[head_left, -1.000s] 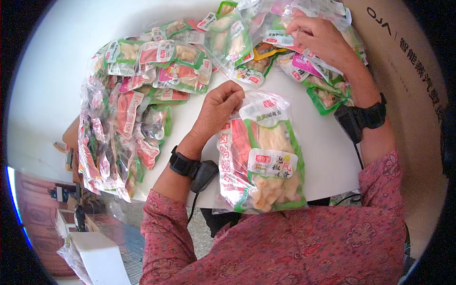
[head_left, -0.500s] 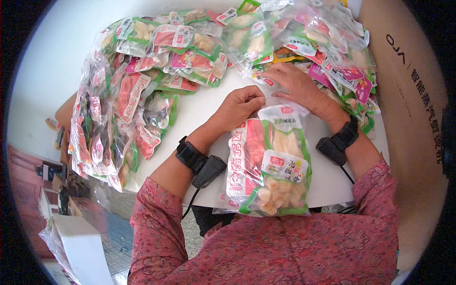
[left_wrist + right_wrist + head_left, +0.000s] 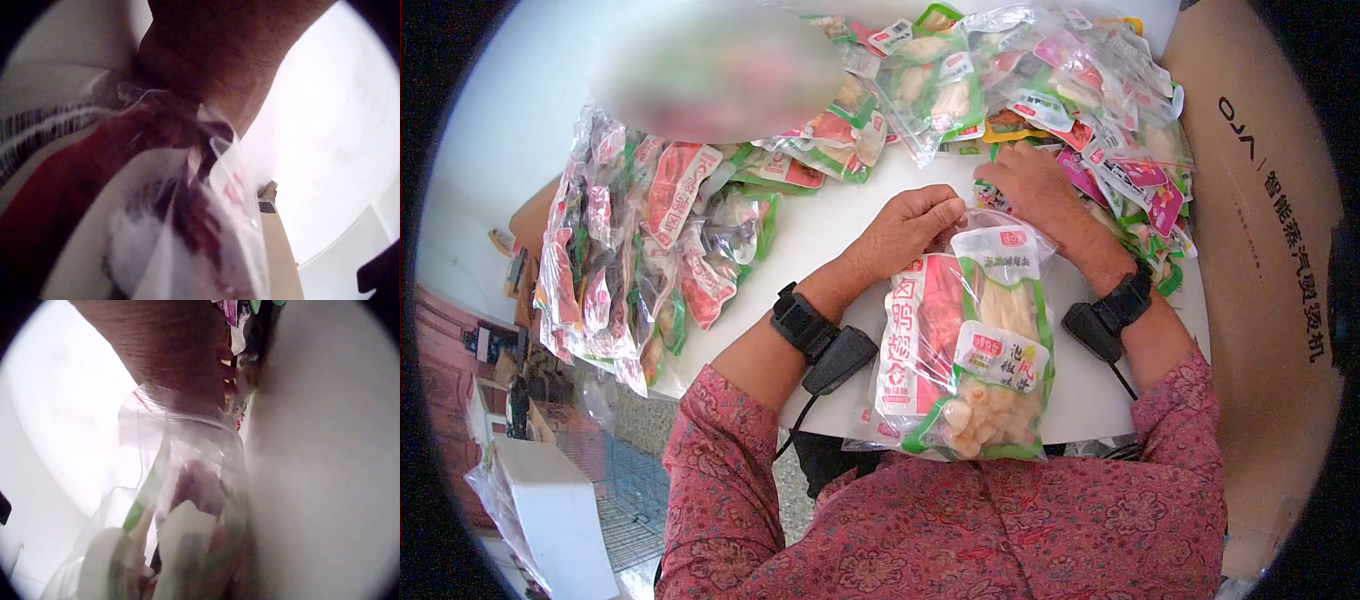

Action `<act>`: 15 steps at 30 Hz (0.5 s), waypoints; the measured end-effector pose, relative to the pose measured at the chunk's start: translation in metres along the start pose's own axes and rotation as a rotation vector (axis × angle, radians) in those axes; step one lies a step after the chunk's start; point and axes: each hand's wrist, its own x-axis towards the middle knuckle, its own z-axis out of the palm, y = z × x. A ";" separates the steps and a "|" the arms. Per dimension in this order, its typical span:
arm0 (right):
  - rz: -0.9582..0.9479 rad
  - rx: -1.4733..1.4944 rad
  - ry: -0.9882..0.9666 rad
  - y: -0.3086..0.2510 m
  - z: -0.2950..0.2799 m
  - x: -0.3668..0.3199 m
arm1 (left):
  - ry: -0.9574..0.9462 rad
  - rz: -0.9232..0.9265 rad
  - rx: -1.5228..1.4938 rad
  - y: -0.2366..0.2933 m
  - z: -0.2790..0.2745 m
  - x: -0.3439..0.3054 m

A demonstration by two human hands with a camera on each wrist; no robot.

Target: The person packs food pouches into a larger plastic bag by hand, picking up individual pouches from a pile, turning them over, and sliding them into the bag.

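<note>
My left hand (image 3: 908, 230) pinches the top of a clear zip bag (image 3: 1048, 262) at the near middle of the table. Inside it, a red-and-white packet (image 3: 922, 335) lies beside a green-edged packet (image 3: 1005, 390) of pale food. Just beyond the bag's mouth, my right hand (image 3: 1045, 198) has its fingers curled on a small colourful snack packet (image 3: 990, 193), mostly hidden under the hand. In the left wrist view the clear bag (image 3: 169, 225) covers the left fingers. The right wrist view shows the bag's mouth (image 3: 181, 419) overlapping the right hand.
Filled bags (image 3: 650, 240) are heaped along the table's left side. Another heap of bags and loose packets (image 3: 1090, 90) covers the back right. A large cardboard box (image 3: 1250, 250) stands along the right edge. The white table (image 3: 830, 210) shows between the heaps.
My right hand has come down from the back-right heap to beside the bag's mouth, and its fingers have curled on a small packet. My left hand keeps hold of the bag.
</note>
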 end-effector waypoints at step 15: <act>0.067 0.135 -0.133 0.010 -0.007 0.000 | 0.222 0.033 -0.295 -0.004 -0.008 0.004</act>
